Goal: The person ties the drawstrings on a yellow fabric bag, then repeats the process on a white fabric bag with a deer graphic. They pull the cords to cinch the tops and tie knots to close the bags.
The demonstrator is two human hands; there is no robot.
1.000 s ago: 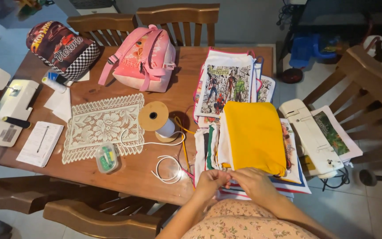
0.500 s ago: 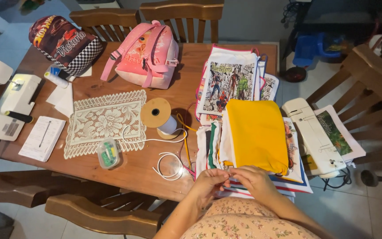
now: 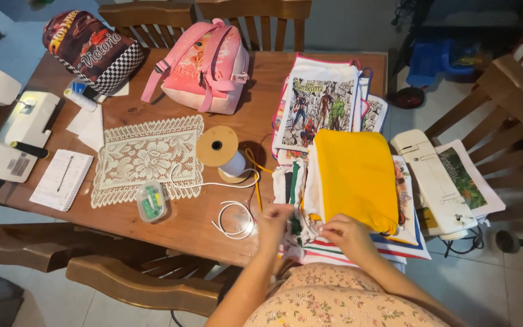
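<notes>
Your left hand (image 3: 275,219) and right hand (image 3: 344,233) at near table edge (image 3: 171,233), fingers pinching white edge of fabric stack (image 3: 301,227) under yellow cloth (image 3: 354,177). White cord (image 3: 232,219) just left, spool (image 3: 219,151) beyond.

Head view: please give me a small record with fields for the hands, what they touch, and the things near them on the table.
left hand: at the near edge of the fabric stack, fingers bent
right hand: on the near edge of the yellow fabric
stack below: printed fabric pieces
beside left hand: white cord loop, cord spool
further left: lace doily, small clear box
far side: pink backpack
surface: wooden table
</notes>
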